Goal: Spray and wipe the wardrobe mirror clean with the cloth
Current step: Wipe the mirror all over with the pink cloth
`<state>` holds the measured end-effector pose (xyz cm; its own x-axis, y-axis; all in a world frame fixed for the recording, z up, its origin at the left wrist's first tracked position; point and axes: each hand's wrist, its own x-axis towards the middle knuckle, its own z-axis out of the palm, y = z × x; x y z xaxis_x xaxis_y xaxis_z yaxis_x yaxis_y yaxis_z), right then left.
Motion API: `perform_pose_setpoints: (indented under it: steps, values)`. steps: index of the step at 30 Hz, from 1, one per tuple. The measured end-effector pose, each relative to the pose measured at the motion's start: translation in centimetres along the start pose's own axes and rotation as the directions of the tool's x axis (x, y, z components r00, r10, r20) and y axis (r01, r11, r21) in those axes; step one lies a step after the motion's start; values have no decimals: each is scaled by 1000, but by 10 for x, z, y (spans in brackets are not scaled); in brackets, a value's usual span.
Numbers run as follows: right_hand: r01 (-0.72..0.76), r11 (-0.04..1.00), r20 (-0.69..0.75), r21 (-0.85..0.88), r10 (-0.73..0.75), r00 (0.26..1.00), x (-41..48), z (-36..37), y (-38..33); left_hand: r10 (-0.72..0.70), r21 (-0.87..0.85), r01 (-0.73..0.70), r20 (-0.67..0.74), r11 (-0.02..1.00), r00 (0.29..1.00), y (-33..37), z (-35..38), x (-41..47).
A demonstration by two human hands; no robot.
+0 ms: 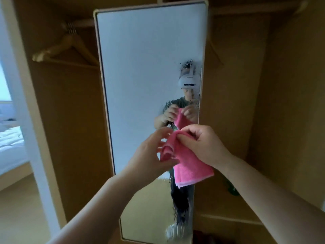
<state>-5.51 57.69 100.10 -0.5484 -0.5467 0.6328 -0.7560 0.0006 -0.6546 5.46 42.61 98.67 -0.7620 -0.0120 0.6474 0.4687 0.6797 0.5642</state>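
Two hands are closed on the pink cloth (191,166) before the sprayed mirror (144,67).
Soft, light and limp, the cloth is pinched at its top edge by the right hand (202,145), and a fold is gripped by the left hand (151,152). A bunched pad is judged best for wiping. Droplets (189,65) and runs are seen down the glass's right side. Wooden hangers (65,48) are hung well left, and nothing is seen between cloth and glass.

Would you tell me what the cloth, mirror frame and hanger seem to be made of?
Cloth: likely soft pink microfibre or terry, matte, draping limply. Frame: pale, smooth, perhaps painted wood or metal. Hanger: light wood, by its colour.
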Motion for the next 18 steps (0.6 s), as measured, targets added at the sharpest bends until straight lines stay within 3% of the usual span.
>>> perform_pose_setpoints:
  steps: [5,8,10,14,18]
  values:
    - [9,1000,126,-13,-7,992,13,-21,-12,53,208,-39,-64,977,997,16,-20,17]
    - [-33,999,320,27,23,947,16,-40,-12,-22,160,44,-134,986,991,25,-29,28]
    - [23,998,395,-66,5,919,17,-48,-13,-68,97,88,-194,991,979,31,-31,37]
    - [249,962,293,-111,-208,933,27,-54,-20,-65,60,74,-138,995,988,36,-35,53]
    - [278,946,175,-168,-250,953,46,-55,-23,0,163,-5,29,987,1000,33,-46,66]
